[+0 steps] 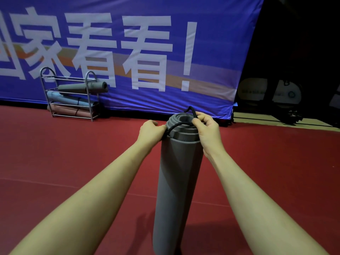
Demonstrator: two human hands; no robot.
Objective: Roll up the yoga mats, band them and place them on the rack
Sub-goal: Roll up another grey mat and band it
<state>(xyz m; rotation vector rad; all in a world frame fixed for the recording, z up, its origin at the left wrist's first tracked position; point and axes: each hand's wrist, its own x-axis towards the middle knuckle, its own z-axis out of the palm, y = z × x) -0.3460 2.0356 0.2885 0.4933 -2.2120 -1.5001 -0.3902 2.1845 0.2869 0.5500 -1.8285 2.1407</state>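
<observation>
Two bare forearms reach out from the camera toward a rolled grey yoga mat (179,181) standing upright on the red floor (73,162), its coiled end facing up between the hands. Left hand (151,131) pinches a black band (176,125) at the roll's near-left rim, while right hand (207,128) grips the same band at the far-right rim, the cord stretched across the open spiral and not yet down around the body. Soft foam of this kind looks light and springy, likely to uncoil if released, so the firmest hold would seem to be around the upper body of the roll, just below the rim. Well apart to the left, a metal rack (69,94) stands against a blue banner (165,43) with large white characters, already carrying a grey roll (82,87) on its upper shelf and other rolls lower down. Nothing visible lies on the floor between mat and rack.
</observation>
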